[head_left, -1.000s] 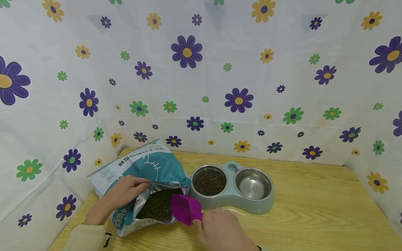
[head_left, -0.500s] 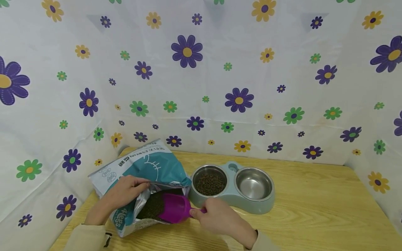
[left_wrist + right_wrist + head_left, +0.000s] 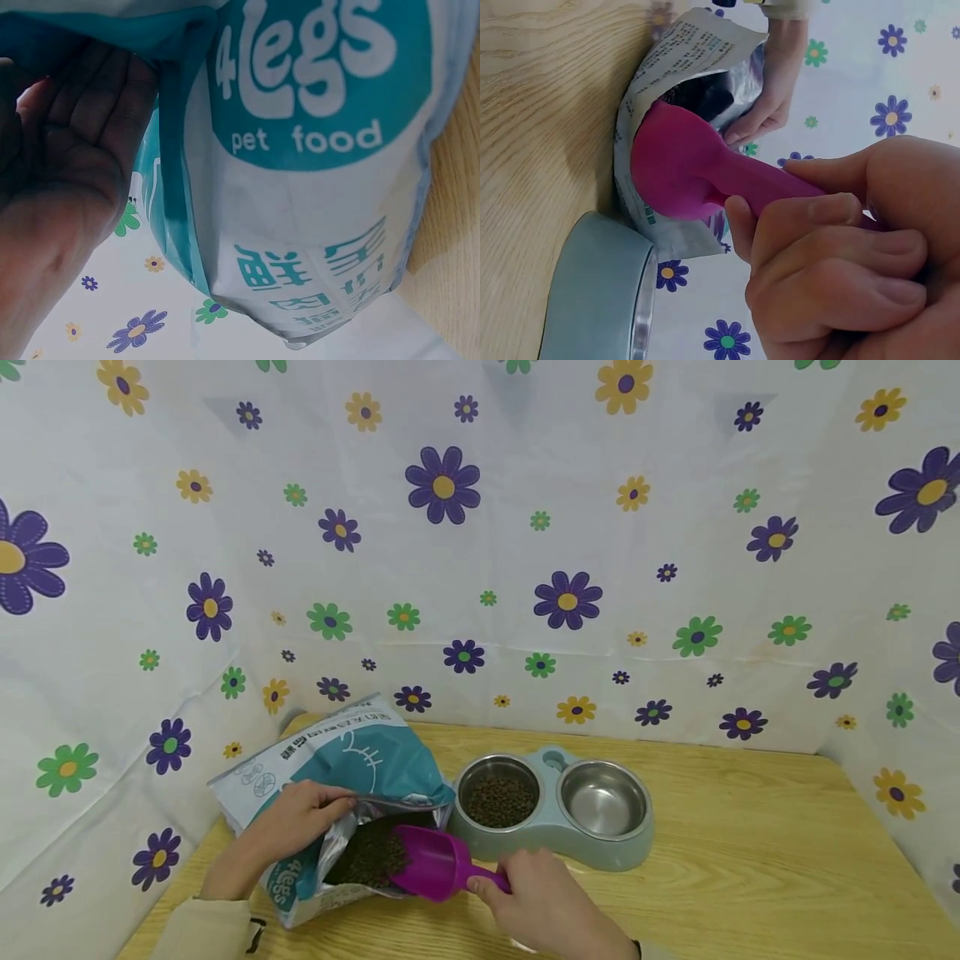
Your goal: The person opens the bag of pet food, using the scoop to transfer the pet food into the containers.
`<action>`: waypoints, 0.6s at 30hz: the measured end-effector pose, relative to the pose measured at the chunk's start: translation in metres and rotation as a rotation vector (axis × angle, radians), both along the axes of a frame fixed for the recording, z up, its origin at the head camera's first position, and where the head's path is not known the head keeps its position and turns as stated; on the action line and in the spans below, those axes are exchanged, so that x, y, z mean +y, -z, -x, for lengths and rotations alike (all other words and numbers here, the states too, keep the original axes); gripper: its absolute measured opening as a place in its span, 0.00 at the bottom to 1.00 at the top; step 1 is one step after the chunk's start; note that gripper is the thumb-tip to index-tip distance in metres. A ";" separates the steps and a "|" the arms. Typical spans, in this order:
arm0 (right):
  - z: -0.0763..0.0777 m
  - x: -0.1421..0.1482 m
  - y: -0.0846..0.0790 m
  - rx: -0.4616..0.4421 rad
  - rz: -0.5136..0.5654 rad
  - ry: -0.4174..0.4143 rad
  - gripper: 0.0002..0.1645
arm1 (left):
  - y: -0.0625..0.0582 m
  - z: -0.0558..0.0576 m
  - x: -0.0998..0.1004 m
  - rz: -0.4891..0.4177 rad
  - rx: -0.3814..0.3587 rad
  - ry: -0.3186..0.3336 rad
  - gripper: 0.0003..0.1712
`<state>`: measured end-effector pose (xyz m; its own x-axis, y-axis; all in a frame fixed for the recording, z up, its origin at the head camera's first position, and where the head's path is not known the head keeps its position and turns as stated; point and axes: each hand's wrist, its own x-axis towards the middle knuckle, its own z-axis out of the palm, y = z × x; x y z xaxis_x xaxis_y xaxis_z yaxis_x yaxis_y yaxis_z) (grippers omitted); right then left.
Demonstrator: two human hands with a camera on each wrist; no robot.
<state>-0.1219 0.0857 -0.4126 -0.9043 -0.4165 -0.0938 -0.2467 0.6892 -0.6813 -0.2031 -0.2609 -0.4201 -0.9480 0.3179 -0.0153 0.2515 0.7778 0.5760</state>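
A blue-and-white pet food bag (image 3: 375,747) lies on its side at the left, its mouth facing the right hand and dark brown kibble (image 3: 366,858) inside. The left hand (image 3: 296,822) grips the upper edge of that mouth; in the left wrist view its fingers reach under a fold of the bag. In the right hand (image 3: 551,897) is the handle of a purple scoop (image 3: 433,864). The scoop's front edge is in the bag's mouth at the kibble, and some kibble lies at its lip. In the right wrist view the fingers wrap round the handle.
Just right of the bag stands a grey-blue double pet bowl (image 3: 551,835). Its left steel bowl (image 3: 498,762) contains kibble, while the right steel bowl (image 3: 603,802) shows bare metal. Beneath is a wooden table (image 3: 757,852), with a flowered cloth (image 3: 487,552) behind and at both sides.
The scoop first went left, deeper into the bag's mouth, then came back a little to the right with the right hand. The left hand and the bag have stayed in place.
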 end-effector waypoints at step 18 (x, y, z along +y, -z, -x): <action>0.014 0.025 0.033 -0.437 0.372 0.047 0.33 | 0.000 0.001 0.000 0.027 0.021 0.011 0.16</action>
<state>-0.1355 0.1103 -0.4455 -0.8328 -0.4529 -0.3182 0.1375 0.3875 -0.9115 -0.2044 -0.2614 -0.4204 -0.9445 0.3284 -0.0036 0.2725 0.7898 0.5496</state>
